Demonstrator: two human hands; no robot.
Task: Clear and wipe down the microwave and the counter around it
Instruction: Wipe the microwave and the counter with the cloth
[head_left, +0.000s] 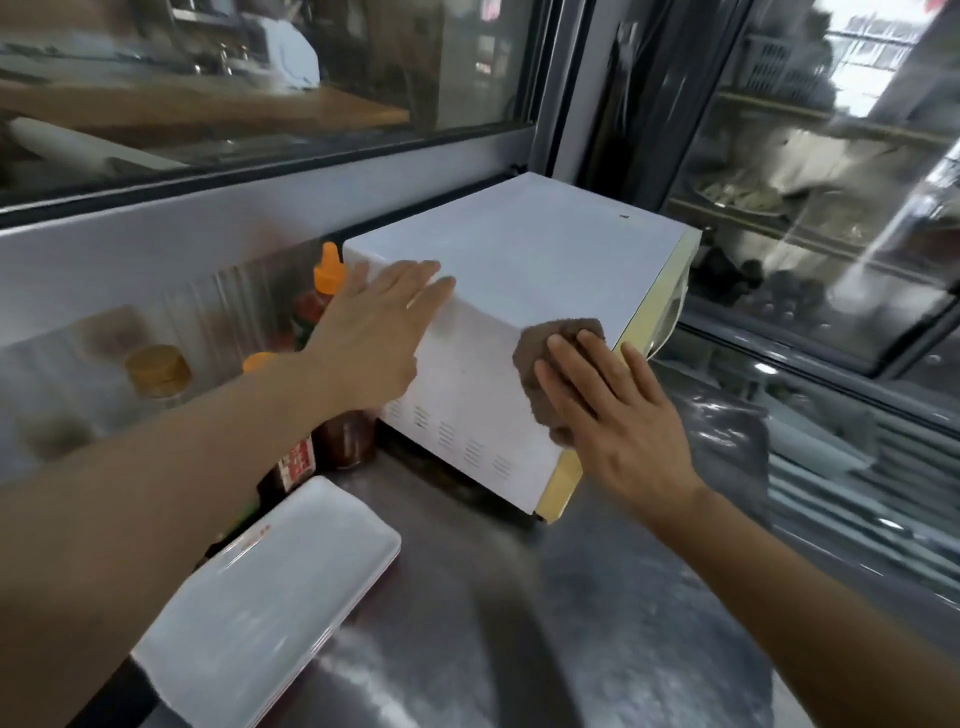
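A white microwave (540, 260) with a cream front stands on the steel counter (519, 623), its vented side wall turned toward me. My left hand (374, 338) lies flat with straight fingers over the top left edge of that side wall. My right hand (613, 415) presses a brown cloth (550, 348) flat against the side wall near the front corner. Part of the cloth is hidden under my fingers.
Sauce bottles with orange caps (328, 270) and a gold-lidded jar (158, 370) crowd the gap left of the microwave. A white rectangular tray (270, 608) lies on the counter in front of them. A glass-doored display fridge (831, 260) stands to the right.
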